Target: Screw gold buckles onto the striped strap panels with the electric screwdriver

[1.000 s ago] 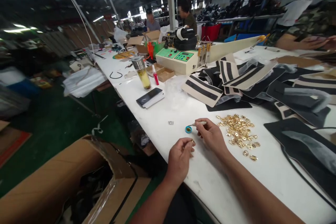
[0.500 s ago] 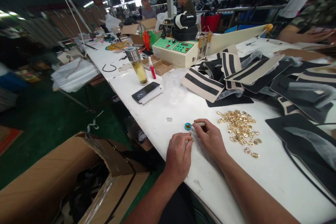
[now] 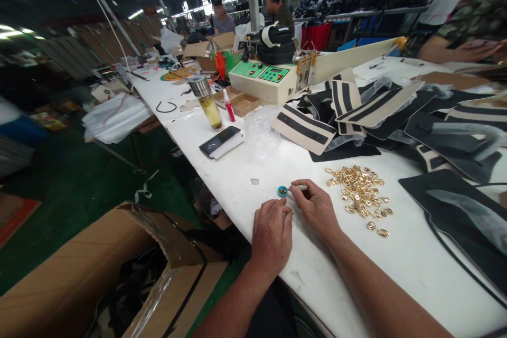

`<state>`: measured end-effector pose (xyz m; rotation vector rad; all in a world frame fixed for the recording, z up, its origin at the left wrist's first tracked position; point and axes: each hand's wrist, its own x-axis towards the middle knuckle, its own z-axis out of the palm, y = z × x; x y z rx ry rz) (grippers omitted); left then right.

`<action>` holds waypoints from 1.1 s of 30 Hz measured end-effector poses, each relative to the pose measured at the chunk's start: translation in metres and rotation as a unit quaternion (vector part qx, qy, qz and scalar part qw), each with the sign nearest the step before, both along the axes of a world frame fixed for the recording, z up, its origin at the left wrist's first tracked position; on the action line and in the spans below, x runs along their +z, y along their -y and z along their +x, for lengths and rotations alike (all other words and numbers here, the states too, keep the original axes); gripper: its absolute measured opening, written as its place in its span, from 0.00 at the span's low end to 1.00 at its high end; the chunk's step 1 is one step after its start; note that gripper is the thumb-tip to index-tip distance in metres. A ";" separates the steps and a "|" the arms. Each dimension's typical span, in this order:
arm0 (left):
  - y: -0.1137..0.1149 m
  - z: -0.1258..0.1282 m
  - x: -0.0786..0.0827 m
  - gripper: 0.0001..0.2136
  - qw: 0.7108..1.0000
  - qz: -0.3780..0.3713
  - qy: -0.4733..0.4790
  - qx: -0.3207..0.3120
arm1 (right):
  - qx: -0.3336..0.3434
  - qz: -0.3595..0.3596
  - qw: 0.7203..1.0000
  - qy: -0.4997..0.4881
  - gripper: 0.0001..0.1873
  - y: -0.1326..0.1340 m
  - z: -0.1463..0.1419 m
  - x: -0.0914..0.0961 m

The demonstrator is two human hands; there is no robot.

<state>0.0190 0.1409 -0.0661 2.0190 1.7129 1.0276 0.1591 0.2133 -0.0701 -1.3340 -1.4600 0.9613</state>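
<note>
My right hand pinches a slim, pale-handled pen-like tool; its tip points at a small round blue cap with something yellowish inside. Whether the tip touches the cap's contents is too small to tell. Close beside it, my left hand is closed, with a small gold metal fitting between thumb and fingers. Most of that fitting is hidden. To the right of my hands lies a heap of similar gold fittings, two of them lying apart at its near edge. A small clear piece lies left of the cap.
Black and beige striped panels pile up behind the fittings. A phone, a glass bottle, a red tube and a control machine stand farther back. An open carton sits left of the table. Other people are beyond.
My left hand has turned slightly, hiding more of the gold fitting. The right hand keeps its grip near the cap. The whole view has shifted a little.
</note>
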 end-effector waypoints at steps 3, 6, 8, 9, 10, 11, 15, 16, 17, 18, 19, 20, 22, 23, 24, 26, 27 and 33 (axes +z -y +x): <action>0.000 0.000 0.001 0.07 1.000 0.000 0.001 0.000 | 0.006 0.007 1.000 0.013 0.15 0.000 -0.001 0.001; 0.000 0.001 0.001 0.07 1.000 -0.004 0.005 0.004 | 0.007 0.008 1.000 0.013 0.14 0.001 0.000 0.002; 0.000 0.001 0.001 0.06 1.000 -0.005 0.004 0.007 | 0.004 0.003 1.000 0.004 0.16 0.002 0.001 0.002; 0.000 0.001 0.001 0.06 1.000 -0.006 0.003 0.009 | 0.002 0.000 1.000 0.001 0.16 0.002 0.002 0.002; 0.000 0.001 0.001 0.06 1.000 -0.007 0.001 0.009 | 0.002 -0.003 1.000 -0.001 0.17 0.002 0.002 0.001; 0.000 0.002 0.002 0.06 1.000 -0.008 0.001 0.009 | 0.001 -0.004 1.000 -0.001 0.17 0.002 0.002 0.001; 0.000 0.002 0.003 0.06 1.000 -0.009 0.003 0.008 | 0.005 0.001 1.000 0.005 0.17 0.002 0.000 0.002; 0.000 0.002 0.003 0.06 1.000 -0.009 0.003 0.008 | 0.010 0.002 1.000 0.008 0.17 0.002 -0.001 0.003; 0.000 0.002 0.003 0.06 1.000 -0.008 0.004 0.008 | 0.014 0.003 1.000 0.010 0.16 0.002 -0.001 0.003; 0.000 0.002 0.003 0.06 1.000 -0.009 0.003 0.008 | 0.016 0.004 1.000 0.012 0.16 0.002 -0.001 0.003; 0.000 0.002 0.003 0.06 1.000 -0.009 0.004 0.007 | 0.014 0.003 1.000 0.010 0.16 0.002 -0.001 0.004; 0.000 0.002 0.003 0.06 1.000 -0.009 0.005 0.008 | 0.010 0.003 1.000 0.007 0.17 0.002 -0.001 0.004; 0.000 0.002 0.002 0.06 1.000 -0.010 0.006 0.009 | 0.002 -0.001 1.000 -0.007 0.18 0.003 0.001 0.004; 0.000 0.002 0.002 0.06 1.000 -0.011 0.007 0.009 | 0.000 -0.005 1.000 -0.015 0.18 0.003 0.002 0.003; 0.000 0.002 0.001 0.06 1.000 -0.011 0.009 0.010 | 0.000 -0.009 1.000 -0.023 0.18 0.003 0.002 0.003; 0.000 0.001 0.002 0.07 1.000 -0.010 0.017 0.011 | -0.001 -0.016 0.999 -0.032 0.19 0.003 0.003 0.002; -0.001 0.001 0.002 0.07 1.000 -0.009 0.025 0.012 | -0.003 -0.017 0.999 -0.034 0.19 0.003 0.004 0.002; -0.002 -0.003 0.004 0.06 0.986 -0.029 0.156 0.057 | -0.025 -0.043 0.996 -0.074 0.22 0.000 0.006 0.002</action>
